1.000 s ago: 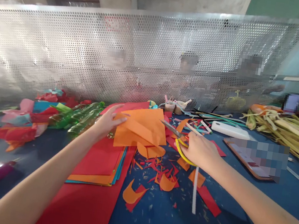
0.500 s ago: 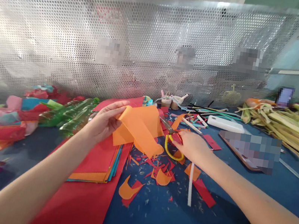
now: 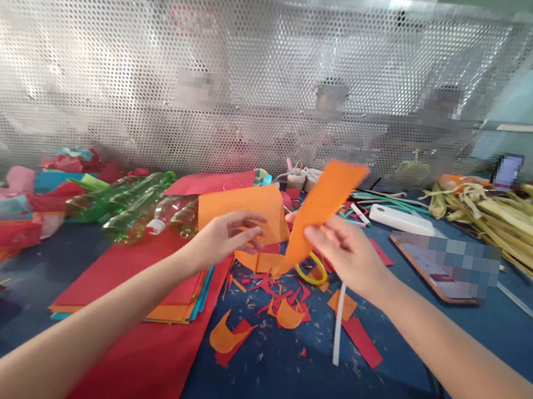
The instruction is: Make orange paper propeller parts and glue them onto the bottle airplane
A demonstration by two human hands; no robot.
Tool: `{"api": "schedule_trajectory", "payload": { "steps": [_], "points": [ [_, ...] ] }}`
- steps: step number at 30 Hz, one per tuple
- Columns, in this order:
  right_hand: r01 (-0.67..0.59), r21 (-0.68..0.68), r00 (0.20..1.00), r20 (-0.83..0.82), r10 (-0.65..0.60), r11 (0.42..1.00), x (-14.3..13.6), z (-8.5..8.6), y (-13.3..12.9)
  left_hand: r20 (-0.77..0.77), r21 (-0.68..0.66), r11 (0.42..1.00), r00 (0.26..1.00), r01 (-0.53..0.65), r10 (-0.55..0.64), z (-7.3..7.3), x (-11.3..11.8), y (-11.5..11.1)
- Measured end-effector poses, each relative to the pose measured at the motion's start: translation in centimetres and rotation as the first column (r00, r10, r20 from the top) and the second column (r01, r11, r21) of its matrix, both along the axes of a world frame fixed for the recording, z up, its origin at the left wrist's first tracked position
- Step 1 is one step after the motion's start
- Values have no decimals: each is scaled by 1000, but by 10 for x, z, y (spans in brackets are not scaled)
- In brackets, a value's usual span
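My right hand [image 3: 356, 257] pinches an orange paper strip [image 3: 330, 199] between thumb and fingers, tilted and raised above the table. My left hand [image 3: 222, 238] has its fingers loosely bent and apart, with nothing seen in them. It is in front of a larger orange paper sheet [image 3: 246, 200], which rests curled at the back; whether they touch, I cannot tell. Yellow-handled scissors [image 3: 319, 275] lie below my right hand, their blades hidden. Orange and red paper scraps [image 3: 289, 314] are scattered beneath the strip.
Left of centre is a stack of coloured paper [image 3: 118, 270], with green plastic bottles [image 3: 129, 221] behind it. A phone [image 3: 430, 269], a white case-like object [image 3: 402, 220] and dried husks [image 3: 520, 226] are on the right. A perforated metal screen [image 3: 273, 93] stands behind, people beyond it.
My right hand has let go of the scissors and now holds up the orange strip. My left hand has released the orange sheet and moved right and slightly down.
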State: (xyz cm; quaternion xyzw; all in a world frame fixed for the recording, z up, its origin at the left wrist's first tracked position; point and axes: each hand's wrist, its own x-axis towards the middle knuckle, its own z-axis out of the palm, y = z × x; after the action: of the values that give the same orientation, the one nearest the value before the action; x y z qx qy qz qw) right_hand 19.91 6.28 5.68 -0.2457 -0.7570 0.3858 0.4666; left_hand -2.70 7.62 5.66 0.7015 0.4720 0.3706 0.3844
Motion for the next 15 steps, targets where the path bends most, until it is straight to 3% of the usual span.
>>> {"api": "schedule_trajectory", "payload": {
  "steps": [2,5,10,13,15],
  "points": [
    [11,-193,1000,-2,-12,981,5,0,8,-178,95,994,981,-56,72,-1,-3,2],
    [48,-408,994,107,-4,912,12,-9,23,-417,220,973,895,-70,159,-6,-8,4],
    [230,-416,955,272,-121,880,18,-21,35,-619,325,940,775,106,126,-18,-7,3],
    [198,-465,958,278,-70,863,18,-23,34,-679,313,927,731,206,67,-23,-2,1],
    [178,-507,963,267,-42,843,16,-24,34,-691,328,922,718,204,87,-28,1,0]
  ]
}}
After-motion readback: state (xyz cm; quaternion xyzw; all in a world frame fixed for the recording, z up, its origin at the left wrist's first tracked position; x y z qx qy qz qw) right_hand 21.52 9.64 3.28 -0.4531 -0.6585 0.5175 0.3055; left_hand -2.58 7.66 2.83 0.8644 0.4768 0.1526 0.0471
